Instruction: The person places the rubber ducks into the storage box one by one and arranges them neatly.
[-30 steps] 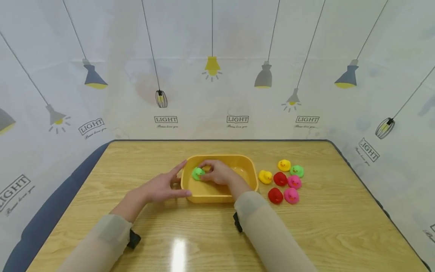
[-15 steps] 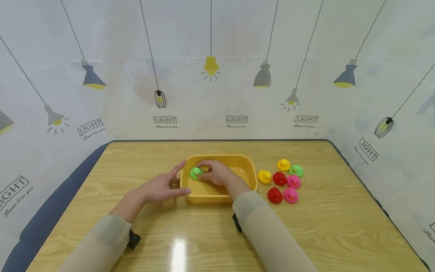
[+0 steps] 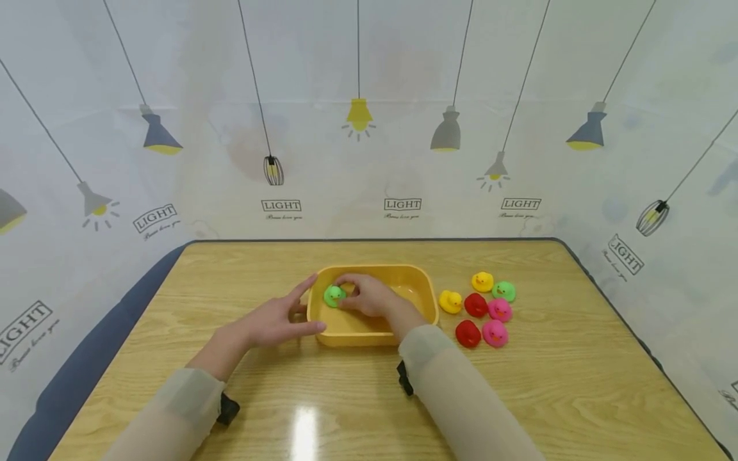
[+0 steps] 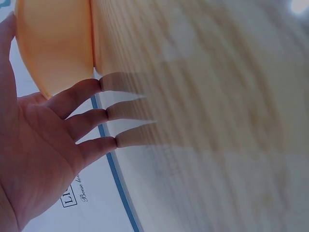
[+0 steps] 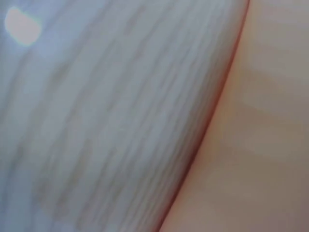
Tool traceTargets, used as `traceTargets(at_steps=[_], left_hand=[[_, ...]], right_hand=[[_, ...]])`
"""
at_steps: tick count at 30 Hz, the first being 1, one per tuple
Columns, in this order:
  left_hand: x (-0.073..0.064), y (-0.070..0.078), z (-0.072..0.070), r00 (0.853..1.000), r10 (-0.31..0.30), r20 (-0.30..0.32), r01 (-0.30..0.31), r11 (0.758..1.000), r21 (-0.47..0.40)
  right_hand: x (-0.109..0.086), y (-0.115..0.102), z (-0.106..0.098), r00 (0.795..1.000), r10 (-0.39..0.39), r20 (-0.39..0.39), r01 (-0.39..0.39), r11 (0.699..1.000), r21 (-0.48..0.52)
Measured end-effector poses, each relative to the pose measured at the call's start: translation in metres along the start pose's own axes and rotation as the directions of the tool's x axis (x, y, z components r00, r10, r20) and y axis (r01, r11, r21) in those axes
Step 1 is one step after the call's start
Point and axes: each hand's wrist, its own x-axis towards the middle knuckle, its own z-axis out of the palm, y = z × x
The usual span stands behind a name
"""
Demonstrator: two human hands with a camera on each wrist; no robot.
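Inside the left end of a yellow plastic bin (image 3: 377,338), a green rubber duck (image 3: 332,296) is pinched between the thumb and fingers of my right hand (image 3: 371,298). The duck sits low, at or near the bin's floor. My left hand (image 3: 273,321) lies against the bin's left end with fingers spread, thumb at the front rim and index finger at the back corner. In the left wrist view, several of its fingertips touch the table beside the bin. The right wrist view has only bin wall and table; the right hand is out of it.
Right of the bin lie several more rubber ducks: two yellow, such as the near yellow duck (image 3: 451,301), two red, such as the front red duck (image 3: 468,333), two pink, such as the front pink duck (image 3: 495,333), and another green duck (image 3: 504,291). All rest on a wooden table (image 3: 548,397).
The green duck has shifted very slightly left in the bin, with my right hand still on it. My left hand stays in place against the bin.
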Motion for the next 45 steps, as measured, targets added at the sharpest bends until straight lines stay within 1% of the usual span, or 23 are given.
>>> traceTargets(at_steps=[5, 11, 16, 19, 23, 28, 33, 36, 41, 45], left_hand=[[0.0, 0.0, 0.0, 1.0, 0.01, -0.006, -0.01, 1.0, -0.004], [0.0, -0.001, 0.001, 1.0, 0.0, -0.001, 0.0, 1.0, -0.009], [0.001, 0.001, 0.001, 1.0, -0.005, 0.003, 0.005, 1.0, -0.019], [0.001, 0.002, 0.001, 1.0, -0.004, -0.002, 0.004, 1.0, -0.022], [0.002, 0.002, 0.001, 1.0, 0.005, -0.01, -0.005, 1.0, -0.021], [0.001, 0.001, 0.002, 1.0, 0.01, -0.015, -0.01, 1.0, -0.023], [0.0, -0.001, 0.004, 1.0, 0.004, -0.018, -0.005, 1.0, -0.017], [0.0, -0.001, 0.004, 1.0, 0.005, -0.02, -0.006, 1.0, -0.015], [0.0, -0.001, 0.003, 1.0, 0.008, -0.018, -0.008, 1.0, -0.012], [0.0, 0.0, 0.003, 1.0, -0.001, -0.016, 0.001, 1.0, -0.015]], right_hand=[[-0.004, -0.003, -0.004, 1.0, -0.007, 0.016, 0.006, 1.0, 0.014], [-0.012, -0.007, -0.012, 1.0, -0.01, 0.027, 0.008, 0.998, 0.055], [-0.023, -0.005, -0.031, 0.999, -0.04, -0.006, 0.041, 0.997, 0.071], [-0.034, -0.001, -0.046, 0.997, -0.066, -0.031, 0.068, 0.995, 0.072], [-0.052, 0.007, -0.066, 0.994, -0.089, -0.058, 0.095, 0.99, 0.109], [-0.082, 0.023, -0.09, 0.993, -0.063, -0.104, 0.077, 0.987, 0.14], [-0.118, 0.046, -0.112, 0.985, -0.024, -0.173, 0.045, 0.992, 0.117], [-0.139, 0.065, -0.125, 0.979, 0.004, -0.202, 0.017, 0.995, 0.1], [-0.168, 0.1, -0.139, 0.972, 0.032, -0.234, -0.011, 0.996, 0.09], [-0.189, 0.119, -0.144, 0.966, 0.049, -0.255, -0.022, 0.994, 0.106]])
